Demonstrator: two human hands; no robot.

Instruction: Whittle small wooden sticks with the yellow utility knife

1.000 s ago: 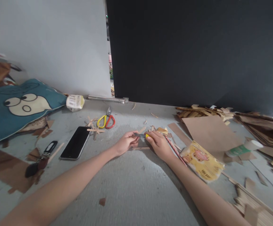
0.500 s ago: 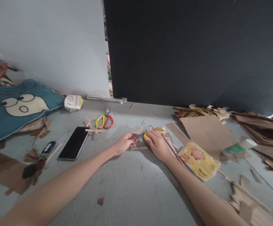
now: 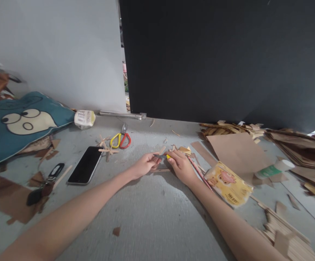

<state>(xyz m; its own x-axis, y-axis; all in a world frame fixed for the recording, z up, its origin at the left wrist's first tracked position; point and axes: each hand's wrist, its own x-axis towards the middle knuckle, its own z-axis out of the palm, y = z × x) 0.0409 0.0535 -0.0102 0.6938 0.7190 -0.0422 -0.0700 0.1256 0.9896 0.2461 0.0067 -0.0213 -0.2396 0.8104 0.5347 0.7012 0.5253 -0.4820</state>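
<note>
In the head view my left hand (image 3: 146,164) is closed, its fingertips pinching a pale wooden craft stick (image 3: 162,149) whose end sticks out beyond them. My right hand (image 3: 183,166) wraps round a yellow-handled utility knife (image 3: 168,156), and most of the handle is hidden in the palm. The grey blade (image 3: 161,156) points left and meets the stick by my left fingertips; the exact contact is too small to make out. On the table just below lies another flat wooden stick (image 3: 163,170).
Red-and-yellow-handled scissors (image 3: 120,140), crossed sticks (image 3: 108,149) and a black phone (image 3: 85,165) lie left. Rightward are a yellow tissue pack (image 3: 229,184), brown cardboard (image 3: 239,152), a green-and-white tube (image 3: 274,169) and stacked sticks (image 3: 293,235). Behind stands a black panel (image 3: 222,61).
Both hands keep nearly the same place and grip. The knife blade and fingers have shifted only very slightly, and the view has moved a touch.
</note>
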